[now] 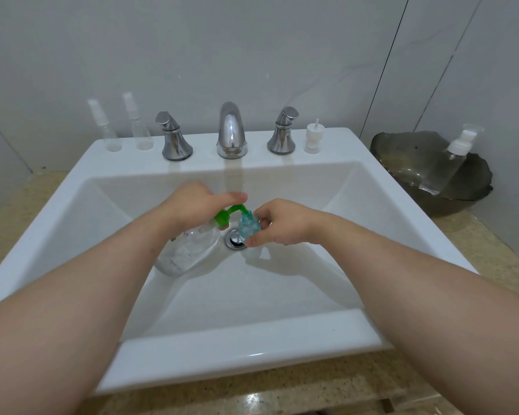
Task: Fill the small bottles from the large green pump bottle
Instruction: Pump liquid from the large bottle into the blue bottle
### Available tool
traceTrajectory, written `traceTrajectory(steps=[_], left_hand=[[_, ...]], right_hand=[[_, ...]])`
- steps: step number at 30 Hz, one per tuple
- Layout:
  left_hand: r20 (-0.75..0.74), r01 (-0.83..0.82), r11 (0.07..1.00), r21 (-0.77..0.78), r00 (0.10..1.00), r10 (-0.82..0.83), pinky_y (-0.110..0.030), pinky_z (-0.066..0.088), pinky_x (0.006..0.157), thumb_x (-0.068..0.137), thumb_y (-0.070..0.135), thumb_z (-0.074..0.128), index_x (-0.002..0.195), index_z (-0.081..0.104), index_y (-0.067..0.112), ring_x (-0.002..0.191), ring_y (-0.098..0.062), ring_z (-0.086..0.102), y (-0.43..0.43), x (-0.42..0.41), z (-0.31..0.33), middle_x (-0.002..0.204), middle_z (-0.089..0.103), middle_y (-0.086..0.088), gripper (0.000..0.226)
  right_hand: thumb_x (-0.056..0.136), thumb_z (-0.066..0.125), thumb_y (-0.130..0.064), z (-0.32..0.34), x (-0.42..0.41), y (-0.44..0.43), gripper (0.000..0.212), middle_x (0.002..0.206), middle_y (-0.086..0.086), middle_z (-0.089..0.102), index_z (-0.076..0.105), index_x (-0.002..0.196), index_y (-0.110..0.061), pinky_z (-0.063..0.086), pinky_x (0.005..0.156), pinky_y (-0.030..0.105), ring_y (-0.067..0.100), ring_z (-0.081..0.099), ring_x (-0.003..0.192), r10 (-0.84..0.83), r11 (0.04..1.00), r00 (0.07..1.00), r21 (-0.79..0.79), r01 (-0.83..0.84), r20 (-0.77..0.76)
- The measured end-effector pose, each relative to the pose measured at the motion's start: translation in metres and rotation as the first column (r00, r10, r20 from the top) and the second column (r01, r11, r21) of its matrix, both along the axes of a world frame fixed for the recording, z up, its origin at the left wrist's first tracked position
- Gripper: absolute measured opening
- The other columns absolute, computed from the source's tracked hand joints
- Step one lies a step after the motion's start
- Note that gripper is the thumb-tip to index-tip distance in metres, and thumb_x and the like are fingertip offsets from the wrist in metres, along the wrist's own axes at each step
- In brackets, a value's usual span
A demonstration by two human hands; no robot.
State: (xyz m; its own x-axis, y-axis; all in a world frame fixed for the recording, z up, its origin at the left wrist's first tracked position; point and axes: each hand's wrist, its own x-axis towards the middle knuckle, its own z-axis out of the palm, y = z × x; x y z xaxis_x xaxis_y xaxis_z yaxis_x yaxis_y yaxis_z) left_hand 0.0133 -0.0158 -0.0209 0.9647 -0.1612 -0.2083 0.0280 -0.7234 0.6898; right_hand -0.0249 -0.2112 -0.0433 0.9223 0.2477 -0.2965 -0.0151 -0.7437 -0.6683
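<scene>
Head view puts both your hands low in the sink [252, 333], right over the drain [233, 239]. Your left hand [192, 202] grips the large pump bottle [189, 247] at its green neck, with the thumb laid along the top of the pump head. Your right hand [282, 220] pinches the small bottle [248, 227], thumb in front and fingers behind.

The pump bottle leans. Its clear base lies toward you and to the left, down on the basin floor as far as I can tell, and its long axis runs up and away to the right. The green spout [237, 208] points right and downward, and its tip sits at or just inside the small bottle's mouth. The small bottle stands near upright just beside the spout, with blue-green liquid showing in it.

The coming press turns on that one line: the spout tip over the mouth, on the left of your right hand. I judge this a filling stroke. Hold the small bottle steady under the tip, or the liquid may land in the drain.

Two clear spray bottles [111, 137] that look empty stand on the sink's back ledge at the left, well apart from your hands.
</scene>
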Motion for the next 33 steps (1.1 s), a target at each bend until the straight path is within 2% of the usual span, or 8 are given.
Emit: traceTrajectory(steps=[6, 9, 11, 16, 21, 26, 30, 33], left_hand=[[-0.001, -0.008, 1.000, -0.009, 1.000, 0.008, -0.030, 0.036, 0.059, 0.082, 0.061, 0.070, 0.072, 0.078, 0.001, 0.051, -0.018, 0.040, -0.0024, -0.0022, 0.0015, 0.043, 0.058, 0.004, 0.062], [-0.007, -0.008, 1.000, -0.010, 1.000, 0.008, -0.030, 0.038, 0.059, 0.081, 0.055, 0.069, 0.076, 0.077, -0.003, 0.054, -0.020, 0.041, -0.0030, -0.0007, 0.0023, 0.068, 0.075, -0.010, 0.058], [-0.013, -0.003, 1.000, -0.008, 1.000, 0.003, -0.030, 0.037, 0.056, 0.083, 0.048, 0.067, 0.073, 0.076, -0.002, 0.054, -0.022, 0.040, -0.0031, -0.0003, 0.0026, 0.075, 0.075, -0.016, 0.052], [0.000, 0.015, 1.000, -0.005, 1.000, -0.015, -0.028, 0.035, 0.052, 0.085, 0.043, 0.066, 0.061, 0.073, 0.005, 0.053, -0.020, 0.040, -0.0030, -0.0022, 0.0046, 0.057, 0.068, -0.004, 0.045], [0.002, -0.017, 0.999, -0.032, 1.000, 0.017, -0.029, 0.036, 0.055, 0.081, 0.055, 0.071, 0.067, 0.072, 0.004, 0.050, -0.019, 0.039, -0.0021, -0.0015, 0.0026, 0.056, 0.067, -0.002, 0.053], [0.018, -0.006, 1.000, -0.001, 1.000, 0.006, -0.029, 0.035, 0.056, 0.081, 0.063, 0.072, 0.058, 0.072, 0.007, 0.043, -0.015, 0.038, -0.0030, -0.0038, 0.0045, 0.038, 0.051, 0.006, 0.060], [0.013, 0.001, 1.000, -0.008, 1.000, -0.001, -0.029, 0.034, 0.055, 0.081, 0.061, 0.072, 0.069, 0.076, 0.001, 0.039, -0.013, 0.037, -0.0024, -0.0016, 0.0016, 0.041, 0.055, 0.005, 0.061], [0.007, 0.008, 1.000, -0.024, 1.000, -0.008, -0.030, 0.037, 0.058, 0.080, 0.060, 0.072, 0.069, 0.078, 0.001, 0.047, -0.015, 0.041, -0.0020, 0.0003, -0.0003, 0.050, 0.065, 0.002, 0.060]], right_hand=[[0.083, 0.082, -0.038, -0.0007, 0.0002, -0.0002, 0.028, 0.074, -0.002, 0.052, 0.073, 0.104, -0.020, 0.043, 0.059, 0.029, 0.016, 0.049, 0.066, 0.000, 1.000, 1.000, 0.007, 0.000, 0.005], [0.083, 0.082, -0.038, -0.0002, 0.0001, 0.0007, 0.033, 0.078, -0.003, 0.055, 0.073, 0.109, -0.021, 0.043, 0.059, 0.027, 0.014, 0.050, 0.065, 0.000, 1.000, 1.000, 0.018, 0.000, 0.004], [0.083, 0.082, -0.039, 0.0003, -0.0003, 0.0018, 0.034, 0.083, -0.004, 0.059, 0.074, 0.112, -0.022, 0.043, 0.059, 0.025, 0.013, 0.051, 0.068, 0.013, 1.000, 1.000, 0.017, -0.013, 0.002], [0.084, 0.082, -0.039, -0.0006, -0.0013, 0.0018, 0.032, 0.085, -0.001, 0.059, 0.075, 0.110, -0.023, 0.043, 0.060, 0.026, 0.015, 0.051, 0.071, 0.032, 0.999, 0.999, 0.027, -0.032, -0.002], [0.083, 0.082, -0.039, 0.0004, -0.0007, 0.0013, 0.034, 0.085, 0.001, 0.057, 0.074, 0.110, -0.020, 0.043, 0.059, 0.028, 0.016, 0.051, 0.071, 0.016, 1.000, 1.000, 0.018, -0.016, -0.002], [0.084, 0.082, -0.039, 0.0006, -0.0004, 0.0003, 0.030, 0.081, 0.001, 0.057, 0.073, 0.104, -0.019, 0.044, 0.060, 0.028, 0.018, 0.051, 0.070, 0.012, 1.000, 1.000, -0.001, -0.012, -0.003], [0.084, 0.082, -0.038, 0.0005, -0.0007, 0.0007, 0.029, 0.081, 0.001, 0.057, 0.073, 0.103, -0.019, 0.044, 0.061, 0.029, 0.017, 0.051, 0.071, 0.016, 1.000, 1.000, -0.003, -0.016, 0.000], [0.084, 0.082, -0.037, 0.0006, -0.0011, 0.0003, 0.031, 0.077, -0.001, 0.055, 0.073, 0.106, -0.018, 0.043, 0.058, 0.028, 0.016, 0.049, 0.067, 0.007, 1.000, 1.000, 0.004, -0.007, -0.006]])
